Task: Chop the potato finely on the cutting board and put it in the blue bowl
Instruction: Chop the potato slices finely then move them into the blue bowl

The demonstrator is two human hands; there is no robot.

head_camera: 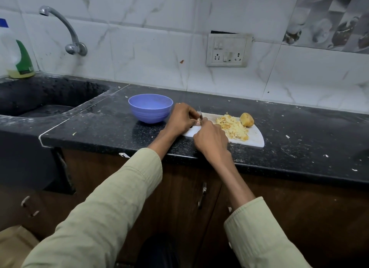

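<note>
White marble-look wall tiles (151, 47); chrome tap (65, 29) over dark sink (40, 99); switch socket plate (229, 50); speckled black table (299, 139); brown cabinet doors (299, 217) below.

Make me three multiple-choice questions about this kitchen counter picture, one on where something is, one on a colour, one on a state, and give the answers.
1. Where is the bowl?
A. on the counter, left of the cutting board
B. in the sink
C. on the cutting board

2. What colour is the bowl?
A. red
B. blue
C. green

3. What state is the potato in?
A. all whole
B. all in the bowl
C. mostly chopped, one chunk uncut

Answers:
1 A, it stands on the dark counter beside the board's left end.
2 B, its wall is blue.
3 C, a chopped pile lies on the board beside an uncut chunk, and the bowl looks empty.
</note>
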